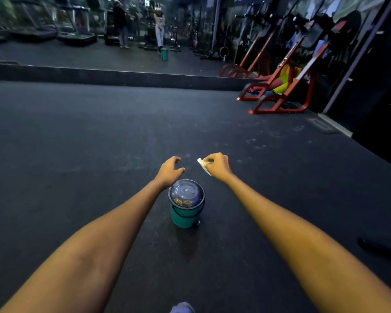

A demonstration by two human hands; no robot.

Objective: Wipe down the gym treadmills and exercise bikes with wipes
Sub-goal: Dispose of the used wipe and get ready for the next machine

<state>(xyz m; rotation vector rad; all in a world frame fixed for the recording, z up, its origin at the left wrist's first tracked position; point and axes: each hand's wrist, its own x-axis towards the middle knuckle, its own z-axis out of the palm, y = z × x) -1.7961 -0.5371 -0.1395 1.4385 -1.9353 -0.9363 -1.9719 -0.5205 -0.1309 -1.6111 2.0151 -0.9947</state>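
Note:
A small green bucket (182,216) with a clear domed lid (186,194) stands on the dark gym floor in front of me. My left hand (169,171) hovers just above and behind the lid's left edge, fingers loosely curled and holding nothing. My right hand (217,166) is to the right of the bucket and pinches a crumpled white wipe (203,165) between thumb and fingers. Treadmills (75,30) show only in the wall mirror, far at the upper left.
A long wall mirror (113,41) above a low dark ledge (122,77) reflects the bucket and two people. Red-framed machines (282,96) lean along the right wall. A dark bar (379,247) lies on the floor at the right. My shoe tip (182,308) shows at the bottom.

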